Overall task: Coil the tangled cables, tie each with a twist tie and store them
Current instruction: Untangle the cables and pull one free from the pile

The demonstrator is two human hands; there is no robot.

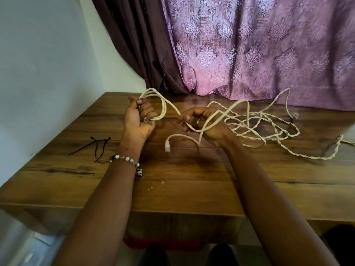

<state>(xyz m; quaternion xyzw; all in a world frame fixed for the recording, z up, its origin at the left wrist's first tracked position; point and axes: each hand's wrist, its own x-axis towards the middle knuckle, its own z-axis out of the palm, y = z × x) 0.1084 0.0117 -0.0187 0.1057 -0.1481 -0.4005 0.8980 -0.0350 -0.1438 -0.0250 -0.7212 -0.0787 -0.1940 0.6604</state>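
gripping upright cable coil [155, 104], left hand [138, 120], plug [167, 146] down

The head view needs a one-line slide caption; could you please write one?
Left hand holds cream cable loops while right hand feeds more from the tangle; black ties wait on the table.

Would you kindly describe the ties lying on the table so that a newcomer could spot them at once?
Start at the wooden table and go to its left side, near the white wall. There, just left of the left hand's wrist and its beaded bracelet, lie the ties. They are thin, black and loosely crossed, unlike the pale cream cables tangled on the right.
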